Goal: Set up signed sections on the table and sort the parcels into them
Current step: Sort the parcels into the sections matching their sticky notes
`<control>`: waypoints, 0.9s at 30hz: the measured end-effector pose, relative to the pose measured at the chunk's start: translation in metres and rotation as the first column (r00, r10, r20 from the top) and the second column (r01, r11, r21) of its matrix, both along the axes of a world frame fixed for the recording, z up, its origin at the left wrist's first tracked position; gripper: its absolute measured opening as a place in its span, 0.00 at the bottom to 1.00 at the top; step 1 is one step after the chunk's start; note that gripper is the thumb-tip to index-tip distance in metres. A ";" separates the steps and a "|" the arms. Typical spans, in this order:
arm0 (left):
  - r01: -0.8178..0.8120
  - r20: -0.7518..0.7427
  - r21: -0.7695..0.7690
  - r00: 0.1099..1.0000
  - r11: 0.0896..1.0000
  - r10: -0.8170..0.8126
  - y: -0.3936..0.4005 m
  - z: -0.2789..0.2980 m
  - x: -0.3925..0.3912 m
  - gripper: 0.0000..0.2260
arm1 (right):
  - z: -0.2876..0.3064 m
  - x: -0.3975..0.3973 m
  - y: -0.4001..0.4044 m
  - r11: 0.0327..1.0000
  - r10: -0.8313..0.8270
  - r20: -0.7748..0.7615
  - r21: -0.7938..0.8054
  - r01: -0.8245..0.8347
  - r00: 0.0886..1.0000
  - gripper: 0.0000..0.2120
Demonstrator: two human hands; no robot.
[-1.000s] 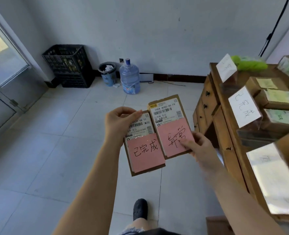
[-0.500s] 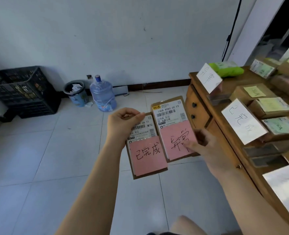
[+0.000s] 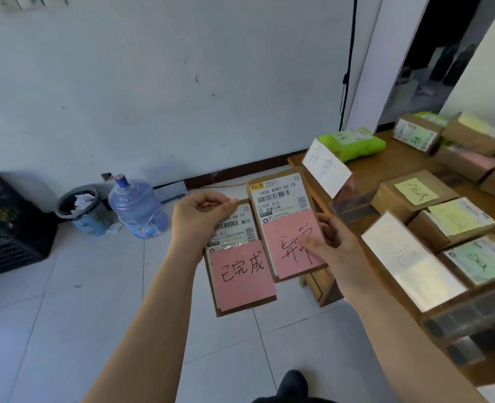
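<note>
Nearest, at the bottom edge, the toe of a dark shoe (image 3: 292, 382) shows on the pale tiled floor (image 3: 66, 315), which lies open to the left and ahead.

Above it the two forearms reach forward. The left hand (image 3: 195, 222) pinches the top edge of a flat brown envelope parcel (image 3: 239, 257) between thumb and curled fingers; a pink note (image 3: 242, 276) with black handwriting covers its lower half, under a white shipping label. The right hand (image 3: 332, 247) grips a second envelope parcel (image 3: 285, 225) by its right edge, thumb pressed on that parcel's own pink note (image 3: 292, 245), fingers behind. The two parcels are held side by side over the floor, their long edges touching or slightly overlapping, the right one higher and just left of the wooden table's (image 3: 385, 167) corner.

On the table, a white standing sign (image 3: 324, 167) sits near the far-left corner, and a second, glare-washed sign (image 3: 409, 263) stands at the near edge. Between and behind them lie brown boxes (image 3: 409, 196) bearing yellow and green notes, packed close. A lime-green bag parcel (image 3: 353, 144) lies behind the far sign.

Farther off, against the white wall, stand a water jug (image 3: 136, 210), a waste bin (image 3: 83, 210) and a black crate (image 3: 5, 225).
</note>
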State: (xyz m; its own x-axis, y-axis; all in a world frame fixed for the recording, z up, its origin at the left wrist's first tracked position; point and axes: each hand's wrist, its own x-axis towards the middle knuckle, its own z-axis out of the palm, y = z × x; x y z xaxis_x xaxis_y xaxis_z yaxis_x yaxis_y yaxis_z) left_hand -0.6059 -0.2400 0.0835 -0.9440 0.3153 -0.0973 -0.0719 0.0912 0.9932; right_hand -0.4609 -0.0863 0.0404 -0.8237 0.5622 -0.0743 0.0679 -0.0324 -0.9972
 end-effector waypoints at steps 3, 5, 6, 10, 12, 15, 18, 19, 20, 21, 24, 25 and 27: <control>0.040 -0.014 -0.002 0.999 0.999 -0.041 0.038 0.000 -0.028 0.08 | 0.000 -0.021 0.032 0.999 -0.039 -0.012 -0.019 0.039 0.999 0.15; 0.066 -0.011 0.001 0.998 0.998 -0.066 0.061 -0.001 -0.044 0.07 | -0.001 -0.032 0.051 0.998 -0.059 -0.014 -0.039 0.058 0.998 0.14; 0.080 -0.012 0.005 0.997 0.997 -0.080 0.072 -0.001 -0.051 0.07 | -0.002 -0.037 0.060 0.996 -0.077 -0.015 -0.051 0.076 0.997 0.14; 0.143 -0.010 -0.016 0.990 0.990 -0.143 0.114 -0.002 -0.078 0.07 | -0.004 -0.054 0.091 0.987 -0.147 -0.003 -0.060 0.147 0.989 0.16; 0.181 -0.003 -0.028 0.983 0.983 -0.181 0.134 -0.004 -0.093 0.06 | -0.005 -0.064 0.105 0.982 -0.176 -0.003 -0.072 0.175 0.984 0.17; 0.248 0.012 -0.044 0.969 0.968 -0.247 0.165 -0.007 -0.120 0.05 | -0.006 -0.083 0.123 0.966 -0.241 -0.006 -0.100 0.240 0.970 0.17; 0.309 0.033 -0.054 0.951 0.950 -0.307 0.196 -0.012 -0.153 0.05 | -0.008 -0.106 0.140 0.944 -0.307 0.005 -0.125 0.305 0.952 0.18; 0.327 0.037 -0.055 0.945 0.943 -0.326 0.206 -0.013 -0.165 0.05 | -0.007 -0.116 0.145 0.934 -0.330 0.012 -0.139 0.328 0.944 0.18; 0.349 0.040 -0.058 0.937 0.935 -0.347 0.216 -0.013 -0.177 0.05 | -0.006 -0.126 0.150 0.920 -0.361 0.015 -0.158 0.359 0.932 0.18; 0.373 0.042 -0.061 0.928 0.926 -0.371 0.226 -0.013 -0.191 0.05 | -0.006 -0.138 0.156 0.903 -0.395 0.017 -0.177 0.391 0.919 0.17; 0.447 0.048 -0.063 0.894 0.892 -0.445 0.256 -0.013 -0.228 0.04 | -0.005 -0.170 0.171 0.857 -0.477 0.038 -0.203 0.474 0.878 0.17; 0.469 0.052 -0.062 0.883 0.881 -0.467 0.266 -0.013 -0.239 0.04 | -0.005 -0.180 0.176 0.839 -0.504 0.044 -0.210 0.501 0.863 0.18; 0.518 0.064 -0.062 0.855 0.853 -0.514 0.284 -0.012 -0.259 0.05 | -0.004 -0.197 0.183 0.801 -0.558 0.056 -0.224 0.555 0.828 0.20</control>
State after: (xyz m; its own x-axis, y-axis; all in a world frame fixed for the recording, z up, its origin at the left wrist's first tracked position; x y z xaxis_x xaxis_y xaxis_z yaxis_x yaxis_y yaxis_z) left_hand -0.8646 0.0437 0.0713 -0.6420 0.7460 -0.1769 -0.0368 0.2005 0.9790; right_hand -0.6582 0.0970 0.0366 -0.3755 0.8941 -0.2442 -0.0417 -0.2795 -0.9592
